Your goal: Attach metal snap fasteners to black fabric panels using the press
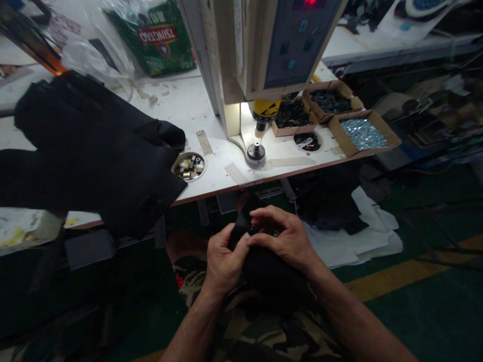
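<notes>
While the left hand (222,261) pinches black cloth (269,271) over the lap (264,337), below the table (217,173), and the right hand (289,236) curls its fingers (272,213) narrowly nearby, gripping what I cannot tell, a slackened pinch could let the cloth slide away.

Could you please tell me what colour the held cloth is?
The cloth is black, as the head view shows.

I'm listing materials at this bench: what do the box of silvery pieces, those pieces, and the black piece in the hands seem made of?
Box: probably cardboard, tan-brown and matt, with thin flat walls. Silvery pieces: likely metal, judging by their bright glints, though coated plastic is possible. Black piece: seemingly fabric, matt and softly draped; too dark to see any weave.
</notes>
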`<state>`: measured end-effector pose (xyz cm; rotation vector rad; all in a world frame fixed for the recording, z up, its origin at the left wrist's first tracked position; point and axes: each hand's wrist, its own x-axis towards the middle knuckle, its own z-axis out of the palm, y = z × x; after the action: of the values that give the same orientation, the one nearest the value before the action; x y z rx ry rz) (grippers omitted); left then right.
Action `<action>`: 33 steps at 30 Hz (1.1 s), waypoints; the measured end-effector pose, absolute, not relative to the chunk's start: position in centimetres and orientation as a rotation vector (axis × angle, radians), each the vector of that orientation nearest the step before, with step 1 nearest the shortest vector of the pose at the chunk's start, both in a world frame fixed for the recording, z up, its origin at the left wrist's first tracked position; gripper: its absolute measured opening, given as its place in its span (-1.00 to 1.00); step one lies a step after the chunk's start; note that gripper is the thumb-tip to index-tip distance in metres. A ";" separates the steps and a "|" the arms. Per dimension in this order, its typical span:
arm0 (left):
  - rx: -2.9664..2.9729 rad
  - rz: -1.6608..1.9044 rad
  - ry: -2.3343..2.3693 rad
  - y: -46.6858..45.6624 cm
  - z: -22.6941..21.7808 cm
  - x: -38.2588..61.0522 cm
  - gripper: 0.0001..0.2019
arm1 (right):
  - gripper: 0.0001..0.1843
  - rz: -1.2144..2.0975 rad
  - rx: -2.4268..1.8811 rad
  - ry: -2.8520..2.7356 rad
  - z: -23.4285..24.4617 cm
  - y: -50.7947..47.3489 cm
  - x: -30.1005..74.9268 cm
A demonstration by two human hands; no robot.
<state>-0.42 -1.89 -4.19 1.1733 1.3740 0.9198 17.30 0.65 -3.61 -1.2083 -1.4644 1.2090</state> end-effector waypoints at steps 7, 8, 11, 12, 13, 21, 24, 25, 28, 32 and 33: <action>1.184 0.931 1.378 -1.8 -4.5 -0.3 -0.72 | -0.80 1.176 -1.106 -1.571 -3.9 0.6 17.9; 1.180 0.933 1.380 -1.9 -4.5 -0.3 -0.72 | -0.78 1.214 -1.076 -1.588 -4.0 0.6 18.1; 1.179 0.933 1.379 -2.0 -4.5 -0.3 -0.73 | -0.62 1.298 -1.085 -1.565 -3.9 0.8 18.2; 1.182 0.932 1.376 -2.0 -4.5 -0.2 -0.73 | -0.54 1.301 -1.115 -1.537 -3.9 0.8 18.1; 1.184 0.932 1.373 -2.0 -4.4 -0.2 -0.73 | -0.48 1.293 -1.147 -1.512 -3.9 0.8 17.9; 1.159 0.932 1.361 -2.0 -4.1 -0.1 -0.71 | -0.84 1.158 -1.099 -1.553 -3.7 0.9 17.8; 1.145 0.939 1.367 -2.1 -4.4 -0.2 -0.72 | -0.78 1.236 -1.030 -1.586 -3.7 0.8 18.1; 1.139 0.934 1.370 -2.2 -4.5 -0.3 -0.73 | -0.70 1.261 -1.035 -1.577 -3.7 0.7 18.1; 1.114 0.913 1.375 -2.3 -4.6 -0.4 -0.73 | -0.43 1.293 -1.114 -1.499 -3.8 0.5 17.8; 1.070 0.906 1.354 -2.4 -4.4 -0.3 -0.70 | -0.50 1.284 -1.199 -1.419 -4.1 0.4 17.3; 1.064 0.905 1.347 -2.4 -4.3 -0.3 -0.69 | -0.56 1.277 -1.206 -1.410 -4.1 0.4 17.2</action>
<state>-0.32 -2.37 -4.35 1.0636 1.3470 0.9053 17.23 0.43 -4.09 -1.2065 -1.4099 1.2772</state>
